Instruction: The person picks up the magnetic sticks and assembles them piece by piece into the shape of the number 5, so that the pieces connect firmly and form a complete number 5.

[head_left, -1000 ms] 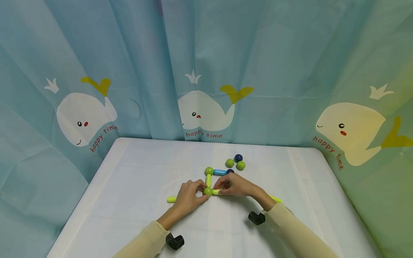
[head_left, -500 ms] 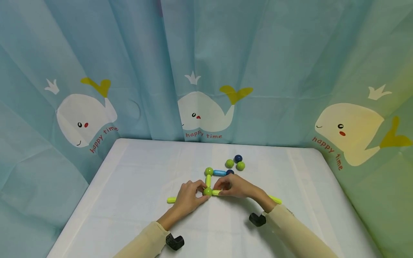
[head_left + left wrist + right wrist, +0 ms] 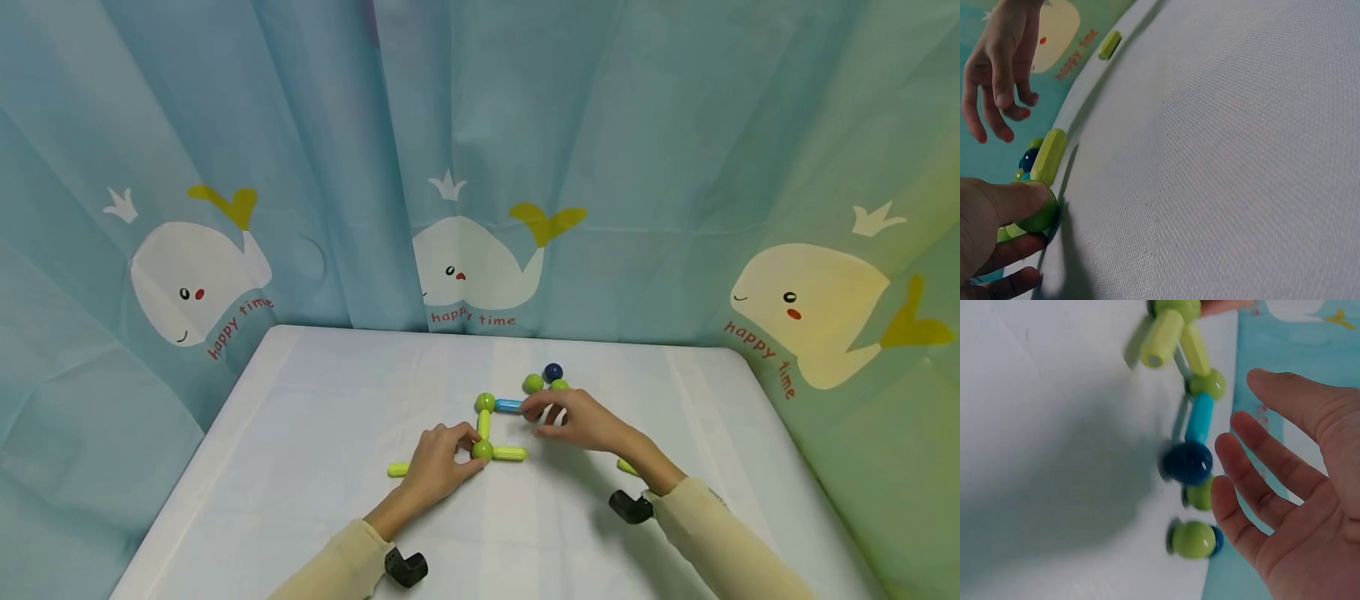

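My left hand (image 3: 435, 465) pinches a green ball (image 3: 482, 451) between thumb and fingers. From that ball a yellow-green rod (image 3: 483, 425) runs back to a second green ball (image 3: 485, 403), where a light blue rod (image 3: 507, 406) leads right to a dark blue ball (image 3: 1189, 462). Another yellow-green rod (image 3: 510, 453) sticks out to the right of the pinched ball, its far end free. My right hand (image 3: 587, 422) hovers over the dark blue ball's end, fingers spread and holding nothing; in the head view it hides that ball.
Behind the right hand lie two loose green balls (image 3: 533, 383) and a dark blue ball (image 3: 553, 372). Loose yellow-green rods lie on the white table (image 3: 330, 400), one by the left hand (image 3: 397, 470), another by the right forearm (image 3: 627, 467). A whale-print curtain (image 3: 645, 167) hangs behind.
My right hand has let go of the right-hand yellow-green rod and moved back and right, toward the loose balls. The left hand stays on its green ball.
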A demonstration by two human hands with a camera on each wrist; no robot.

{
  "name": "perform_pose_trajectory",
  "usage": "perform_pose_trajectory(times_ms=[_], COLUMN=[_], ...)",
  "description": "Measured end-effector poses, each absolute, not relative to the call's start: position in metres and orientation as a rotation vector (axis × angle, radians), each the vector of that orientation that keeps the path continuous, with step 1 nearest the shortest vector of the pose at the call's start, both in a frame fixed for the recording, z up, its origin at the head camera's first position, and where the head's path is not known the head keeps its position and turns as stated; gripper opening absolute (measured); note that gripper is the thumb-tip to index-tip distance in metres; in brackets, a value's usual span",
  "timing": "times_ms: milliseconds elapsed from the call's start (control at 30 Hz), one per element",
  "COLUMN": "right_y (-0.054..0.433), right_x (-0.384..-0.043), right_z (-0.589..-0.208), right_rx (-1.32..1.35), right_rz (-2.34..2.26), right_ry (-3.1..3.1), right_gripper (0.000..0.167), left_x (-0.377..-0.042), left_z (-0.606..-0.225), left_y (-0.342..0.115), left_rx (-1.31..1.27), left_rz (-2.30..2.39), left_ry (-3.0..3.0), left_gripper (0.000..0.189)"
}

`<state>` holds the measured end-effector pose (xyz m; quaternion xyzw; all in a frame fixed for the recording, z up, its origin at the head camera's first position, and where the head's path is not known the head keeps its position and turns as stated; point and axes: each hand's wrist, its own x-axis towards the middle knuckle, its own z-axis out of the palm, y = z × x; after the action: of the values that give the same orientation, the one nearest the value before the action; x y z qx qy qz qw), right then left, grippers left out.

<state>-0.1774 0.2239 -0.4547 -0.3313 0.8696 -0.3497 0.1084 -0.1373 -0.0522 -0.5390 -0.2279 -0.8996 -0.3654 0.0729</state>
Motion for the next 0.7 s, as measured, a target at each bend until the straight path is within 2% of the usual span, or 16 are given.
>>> perform_pose_trajectory(times_ms=[300,700], right_y=[0.253,0.266], right_x=[-0.187,-0.193], right_z=[-0.452,-0.473], right_rx=[-0.865,-0.671], right_rz=[-1.115,-1.197], right_ry=[2.753,2.943], right_gripper=[0.034,0.038], left_x=[-0.136,-0.136], left_z=[-0.538,-0.538], left_y=[-0.052,-0.052], left_rx=[-0.681,-0.687], left_rz=[-1.095,-1.088], left_ry=[-2.700,-2.704], left_gripper=[0.025,0.025])
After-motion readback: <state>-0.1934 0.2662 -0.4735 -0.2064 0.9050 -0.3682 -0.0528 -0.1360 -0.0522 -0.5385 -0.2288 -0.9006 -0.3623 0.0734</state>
